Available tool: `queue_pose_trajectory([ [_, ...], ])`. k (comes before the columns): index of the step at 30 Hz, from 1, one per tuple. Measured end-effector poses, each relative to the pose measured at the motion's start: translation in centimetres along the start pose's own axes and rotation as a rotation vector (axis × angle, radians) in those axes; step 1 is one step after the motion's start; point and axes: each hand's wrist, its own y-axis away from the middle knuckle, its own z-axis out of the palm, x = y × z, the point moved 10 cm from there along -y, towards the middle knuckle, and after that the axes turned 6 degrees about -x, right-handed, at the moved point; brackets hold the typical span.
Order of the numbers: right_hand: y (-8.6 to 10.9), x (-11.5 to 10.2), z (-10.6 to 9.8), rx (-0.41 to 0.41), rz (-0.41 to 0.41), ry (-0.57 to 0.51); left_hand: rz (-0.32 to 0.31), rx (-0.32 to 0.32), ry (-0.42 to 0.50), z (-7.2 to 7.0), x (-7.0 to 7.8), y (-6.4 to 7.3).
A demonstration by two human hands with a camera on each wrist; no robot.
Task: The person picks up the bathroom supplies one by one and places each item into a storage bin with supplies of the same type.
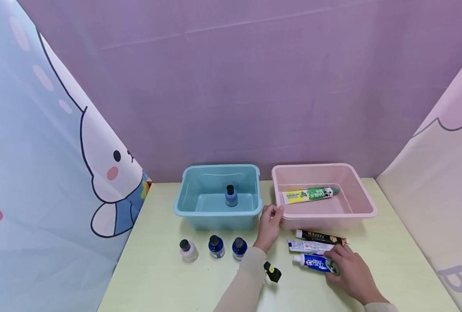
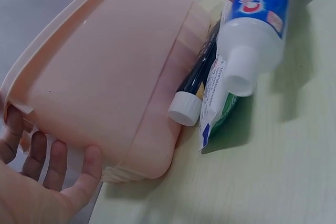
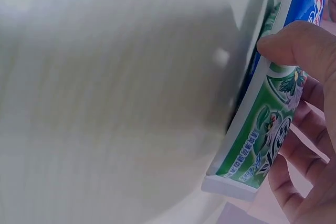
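Observation:
My right hand (image 1: 351,271) grips a blue and green toothpaste tube (image 3: 270,108), thumb on one face and fingers behind. In the left wrist view this tube (image 2: 254,24) has its white cap towards the camera, above the table. My left hand (image 1: 269,227) holds the front left corner of a pink bin (image 1: 328,222), with fingertips at the rim and side wall. Inside that bin lies a yellow and green toothpaste tube (image 1: 308,195). Beside the held tube, nearer the bin, are a white toothpaste tube (image 1: 310,247) and a black toothpaste tube (image 1: 320,237) with a white cap.
A blue bin (image 1: 217,221) stands left of the pink one, with a small dark-capped bottle (image 1: 231,197) inside. In front are a pale pink bottle (image 1: 189,251) and two dark blue bottles (image 1: 216,247). A black strap piece (image 1: 272,272) shows by my left sleeve.

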Motion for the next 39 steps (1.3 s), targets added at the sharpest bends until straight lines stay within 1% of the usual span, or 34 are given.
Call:
queue_pose_trajectory([
  [5,-0.4,0.5,-0.5,-0.012,0.011,-0.003,-0.008,-0.015,-0.008,0.0,0.1,0.0],
  [11,-0.9,0.8,-1.3,-0.009,0.014,0.005,-0.012,-0.018,-0.016,0.0,0.0,0.0],
  [16,-1.3,0.8,-2.3,0.027,-0.002,0.003,-0.022,-0.015,-0.003,-0.1,0.0,0.0],
  [21,-1.6,0.9,-3.2,0.046,-0.011,0.003,-0.037,-0.009,-0.008,-0.1,-0.1,0.0],
  [32,-2.1,1.2,-4.5,0.089,-0.039,0.005,-0.024,-0.013,-0.009,-0.1,0.0,0.3],
  [39,-2.7,1.2,-5.8,0.128,-0.065,0.002,-0.034,-0.008,0.000,-0.1,0.0,0.3],
])
